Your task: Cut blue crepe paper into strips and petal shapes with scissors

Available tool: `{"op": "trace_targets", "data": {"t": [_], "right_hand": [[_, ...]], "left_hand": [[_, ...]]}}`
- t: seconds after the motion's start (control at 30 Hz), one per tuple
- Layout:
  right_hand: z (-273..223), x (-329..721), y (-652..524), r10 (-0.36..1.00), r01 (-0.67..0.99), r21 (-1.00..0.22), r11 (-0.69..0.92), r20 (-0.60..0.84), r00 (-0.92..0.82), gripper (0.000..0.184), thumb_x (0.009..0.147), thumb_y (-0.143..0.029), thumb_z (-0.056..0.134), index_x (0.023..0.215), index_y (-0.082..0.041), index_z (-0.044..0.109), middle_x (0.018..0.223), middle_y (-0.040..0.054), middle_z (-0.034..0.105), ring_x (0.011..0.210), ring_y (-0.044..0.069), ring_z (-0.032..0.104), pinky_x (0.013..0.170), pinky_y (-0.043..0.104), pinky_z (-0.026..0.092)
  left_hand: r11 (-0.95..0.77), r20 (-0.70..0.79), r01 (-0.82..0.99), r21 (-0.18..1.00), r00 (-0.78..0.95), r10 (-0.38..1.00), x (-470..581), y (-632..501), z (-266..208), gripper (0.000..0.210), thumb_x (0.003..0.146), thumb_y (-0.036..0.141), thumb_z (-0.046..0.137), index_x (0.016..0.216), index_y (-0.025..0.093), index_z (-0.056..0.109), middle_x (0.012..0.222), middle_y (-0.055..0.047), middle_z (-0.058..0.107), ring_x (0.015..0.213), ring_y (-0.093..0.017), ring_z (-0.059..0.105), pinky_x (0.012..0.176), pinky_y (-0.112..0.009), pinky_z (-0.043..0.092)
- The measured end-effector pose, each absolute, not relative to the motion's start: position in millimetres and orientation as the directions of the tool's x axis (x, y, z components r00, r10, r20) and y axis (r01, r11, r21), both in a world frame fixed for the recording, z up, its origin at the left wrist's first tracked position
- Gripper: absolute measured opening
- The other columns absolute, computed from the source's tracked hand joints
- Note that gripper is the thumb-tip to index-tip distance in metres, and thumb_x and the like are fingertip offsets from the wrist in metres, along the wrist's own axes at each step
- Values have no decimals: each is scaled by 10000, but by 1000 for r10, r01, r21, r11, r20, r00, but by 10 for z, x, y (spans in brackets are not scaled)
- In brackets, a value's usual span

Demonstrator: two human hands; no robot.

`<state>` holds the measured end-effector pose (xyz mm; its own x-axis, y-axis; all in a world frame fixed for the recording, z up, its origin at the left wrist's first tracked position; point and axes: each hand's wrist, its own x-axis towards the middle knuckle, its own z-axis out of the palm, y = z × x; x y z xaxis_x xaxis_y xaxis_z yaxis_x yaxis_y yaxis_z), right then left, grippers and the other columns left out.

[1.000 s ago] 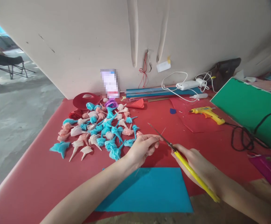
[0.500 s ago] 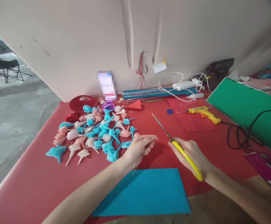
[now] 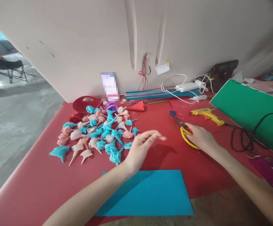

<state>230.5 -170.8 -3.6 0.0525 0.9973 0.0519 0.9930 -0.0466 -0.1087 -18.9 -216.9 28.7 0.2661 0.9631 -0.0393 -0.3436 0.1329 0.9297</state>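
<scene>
In the head view, the scissors with dark metal blades and looped yellow handles [image 3: 189, 143] lie against the fingers of the right hand [image 3: 198, 138], which are curled over the upper handle loop and grip it. The blades point forward and left, away from that hand, their tips overlapping a small dark blue scrap [image 3: 172, 112]; whether they touch it or the smooth red tabletop [image 3: 39, 185], I cannot tell. The left hand [image 3: 144, 146] is above the table, thumb tip pressed to the fingers, gripping a thin, greyish, wire-like strand [image 3: 155, 146] that hangs just below the fingertips. Under its forearm lies a flat rectangular blue sheet [image 3: 148, 194], and beside it spreads a cluster of twisted blue, pink and white paper flowers [image 3: 110, 149].

Compared with one second ago, when the blades cross close to the left fingertips, the scissors are now well apart from that hand, farther forward, with an open loop facing up. The left hand has turned, and its strand hangs downward instead of slanting up past the fingers. The flowers and sheet stay in place.
</scene>
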Motion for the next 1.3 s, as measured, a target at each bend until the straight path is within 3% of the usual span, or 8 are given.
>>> {"op": "trace_targets", "data": {"t": [0.13,0.23,0.37,0.47,0.6,0.7,0.97,1.3], "right_hand": [[77,2195,-1792,986,985,-148,84,153,-61,333,821,-211,481,1094,-110,641,1029,204,637,953,348,596,717,418,454],[176,1944,-1956,950,917,-264,299,174,-260,270,875,-238,449,1025,-194,670,1079,118,647,1003,260,600,847,377,471],[190,1570,-2167,844,557,-697,451,129,-521,213,869,-302,543,1039,-256,662,1045,38,684,969,181,635,844,291,508],[125,1393,-2230,826,358,-843,401,163,-540,211,890,-339,532,1040,-254,652,983,44,697,946,192,630,834,332,508],[62,1297,-2236,809,326,-837,440,211,-549,217,940,-336,436,890,-223,614,878,41,661,865,163,611,765,281,500],[48,1278,-2223,803,349,-813,466,223,-553,243,963,-308,353,833,-213,535,824,33,588,763,138,568,716,259,472],[-140,1141,-1900,886,548,-746,379,120,-448,216,797,-288,551,979,-173,554,640,-29,462,554,130,453,533,245,369],[-109,824,-1618,880,587,-738,334,20,-475,123,738,-298,561,744,-181,599,521,-58,427,505,104,388,489,226,302]], "left_hand": [[-99,148,-177,979,285,947,-187,-2185,237,192,914,269,510,837,184,663,878,-32,728,903,-166,643,866,-278,453],[-163,202,-148,975,297,933,-201,-2190,211,194,917,255,502,837,190,666,912,-42,713,982,-178,623,909,-287,444],[-285,274,5,958,262,926,-263,-2215,205,181,902,226,526,824,189,685,1108,-68,612,1125,-196,524,1001,-313,381],[-340,289,160,927,276,917,-331,-2263,207,192,907,221,520,830,188,692,1155,-80,548,1129,-205,502,1010,-338,383],[-423,324,306,853,325,888,-495,-2387,193,190,919,186,488,1044,198,631,1211,-87,514,1180,-195,473,1019,-321,400],[-509,346,488,709,389,854,-746,-2541,154,393,913,118,452,1293,218,441,1294,-95,470,1242,-190,425,1039,-330,393],[-456,359,868,198,369,857,-1452,-2827,-73,376,876,170,506,1250,187,464,1229,-131,523,1149,-299,470,952,-496,438],[-483,400,843,237,368,839,-1505,-2577,82,171,860,189,541,1005,225,623,969,-15,693,1005,-230,586,1117,-585,129]]}}
